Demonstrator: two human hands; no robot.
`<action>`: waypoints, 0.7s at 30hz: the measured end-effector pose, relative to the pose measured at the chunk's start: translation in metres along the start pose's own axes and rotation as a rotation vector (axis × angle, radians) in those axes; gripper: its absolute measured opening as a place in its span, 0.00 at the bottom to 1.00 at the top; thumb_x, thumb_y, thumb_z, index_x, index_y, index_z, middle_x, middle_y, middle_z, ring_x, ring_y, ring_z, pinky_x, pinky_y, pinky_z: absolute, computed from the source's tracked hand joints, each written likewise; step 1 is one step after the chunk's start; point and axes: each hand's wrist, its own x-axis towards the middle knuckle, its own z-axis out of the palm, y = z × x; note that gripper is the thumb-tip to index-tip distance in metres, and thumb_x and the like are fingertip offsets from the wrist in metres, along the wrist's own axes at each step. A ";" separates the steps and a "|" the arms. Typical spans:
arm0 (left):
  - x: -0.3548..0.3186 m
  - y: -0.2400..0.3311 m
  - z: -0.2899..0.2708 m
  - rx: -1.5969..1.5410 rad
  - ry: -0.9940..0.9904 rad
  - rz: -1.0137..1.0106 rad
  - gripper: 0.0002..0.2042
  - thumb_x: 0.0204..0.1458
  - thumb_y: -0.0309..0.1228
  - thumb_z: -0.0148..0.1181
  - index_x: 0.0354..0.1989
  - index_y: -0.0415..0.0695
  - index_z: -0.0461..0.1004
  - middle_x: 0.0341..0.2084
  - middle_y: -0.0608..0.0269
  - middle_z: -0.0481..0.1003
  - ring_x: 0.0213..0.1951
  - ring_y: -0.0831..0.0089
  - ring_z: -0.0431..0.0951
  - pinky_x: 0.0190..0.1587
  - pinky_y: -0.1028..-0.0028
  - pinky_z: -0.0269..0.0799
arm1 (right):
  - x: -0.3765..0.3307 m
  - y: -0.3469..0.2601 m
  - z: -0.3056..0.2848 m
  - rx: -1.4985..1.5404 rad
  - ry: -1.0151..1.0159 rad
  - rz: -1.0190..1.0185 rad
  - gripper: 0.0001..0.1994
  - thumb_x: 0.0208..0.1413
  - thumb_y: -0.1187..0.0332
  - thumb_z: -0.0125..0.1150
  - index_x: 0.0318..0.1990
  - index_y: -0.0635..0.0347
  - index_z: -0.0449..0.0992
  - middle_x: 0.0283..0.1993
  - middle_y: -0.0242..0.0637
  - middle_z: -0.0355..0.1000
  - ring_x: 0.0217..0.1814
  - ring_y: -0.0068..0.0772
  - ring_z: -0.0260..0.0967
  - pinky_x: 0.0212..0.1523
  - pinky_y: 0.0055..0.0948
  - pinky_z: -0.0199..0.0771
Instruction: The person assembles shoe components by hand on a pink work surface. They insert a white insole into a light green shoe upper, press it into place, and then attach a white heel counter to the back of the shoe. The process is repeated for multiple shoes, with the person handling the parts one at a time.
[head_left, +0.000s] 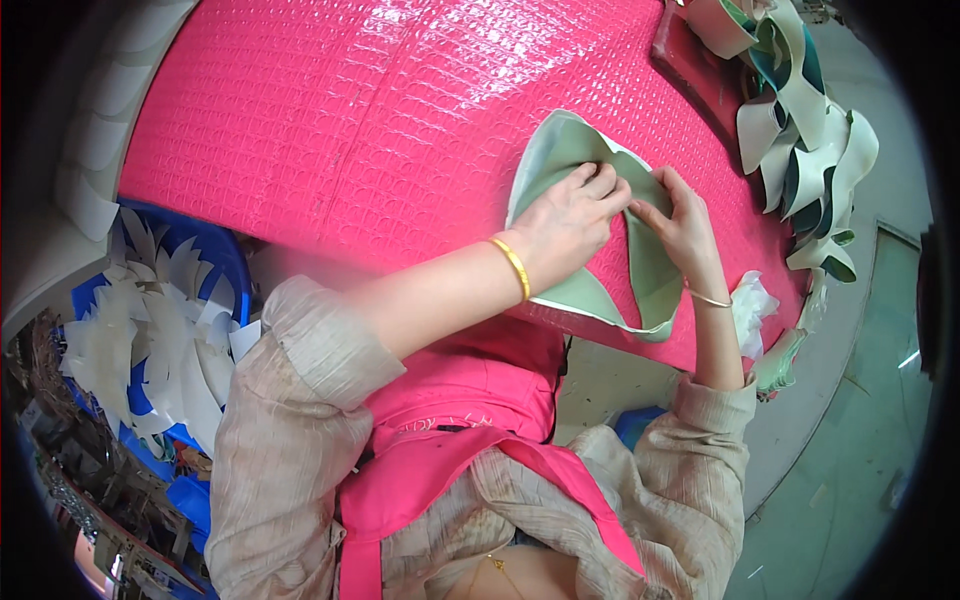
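Observation:
A loop-shaped shoe upper point(555, 160), white outside with a pale green lining, lies on the pink embossed table cover point(300, 130) near its front edge. The cover shows through the middle of the loop. My left hand point(568, 222) reaches across it from the left, fingers curled and closed on its far part. On the right side, my right hand point(685, 225) pinches the upper's edge between thumb and fingers. The two hands are close together, fingertips almost meeting. What lies directly under the left fingertips is hidden.
A long bunch of white and green uppers point(800, 180) hangs along the right edge, beside a dark red board point(700, 75). Crumpled white plastic point(752, 312) lies near my right wrist. At left stands a blue basket point(238, 275) filled with white cut pieces point(170, 350).

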 end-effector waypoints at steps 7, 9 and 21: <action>0.000 -0.006 0.010 -0.074 0.051 0.027 0.19 0.48 0.32 0.53 0.49 0.40 0.68 0.51 0.60 0.65 0.56 0.64 0.62 0.58 0.69 0.59 | -0.007 0.002 0.001 0.027 0.018 0.031 0.15 0.43 0.71 0.64 0.38 0.65 0.67 0.32 0.47 0.71 0.33 0.44 0.70 0.34 0.34 0.68; -0.001 -0.002 0.008 0.017 0.002 0.066 0.20 0.48 0.33 0.54 0.50 0.41 0.67 0.51 0.61 0.65 0.56 0.64 0.62 0.58 0.69 0.59 | -0.013 0.013 0.006 0.049 0.050 -0.016 0.16 0.43 0.71 0.64 0.39 0.64 0.66 0.33 0.47 0.71 0.34 0.44 0.70 0.34 0.35 0.67; 0.002 -0.012 0.020 -0.132 0.085 0.109 0.21 0.48 0.35 0.55 0.52 0.45 0.66 0.54 0.62 0.63 0.58 0.64 0.60 0.59 0.68 0.57 | -0.023 0.011 0.003 0.117 0.061 -0.006 0.20 0.42 0.76 0.64 0.44 0.62 0.66 0.37 0.43 0.71 0.35 0.37 0.70 0.35 0.30 0.70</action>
